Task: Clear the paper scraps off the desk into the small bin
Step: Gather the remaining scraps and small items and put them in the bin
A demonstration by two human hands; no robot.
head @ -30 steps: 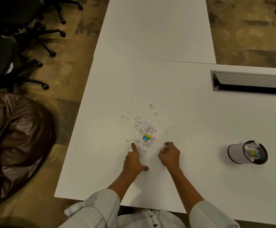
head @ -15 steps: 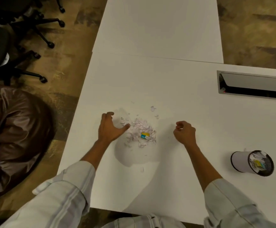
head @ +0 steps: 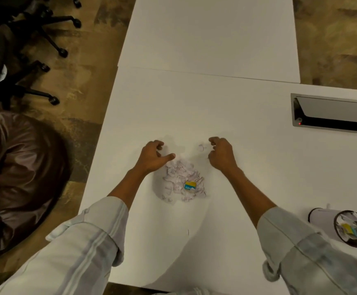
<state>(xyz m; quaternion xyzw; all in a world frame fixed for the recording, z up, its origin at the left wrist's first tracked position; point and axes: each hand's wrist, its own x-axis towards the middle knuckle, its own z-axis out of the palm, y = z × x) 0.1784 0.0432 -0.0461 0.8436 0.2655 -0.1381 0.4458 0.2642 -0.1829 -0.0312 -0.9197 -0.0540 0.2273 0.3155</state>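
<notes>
A pile of small white paper scraps lies on the white desk, with one yellow-and-blue scrap in it. A loose scrap lies just beyond the pile. My left hand rests on the desk at the pile's far left edge, fingers curled and thumb pointing at the scraps. My right hand sits at the pile's far right, fingers curled beside the loose scrap; I cannot tell if it pinches anything. The small bin lies on its side at the right, scraps inside.
A recessed cable tray with its lid up is set into the desk at the right. A second white table adjoins at the back. Office chairs and a brown beanbag stand on the floor to the left.
Both hands have moved away from me to the far side of the pile, and closer to each other. The scraps lie more gathered toward me than before.
</notes>
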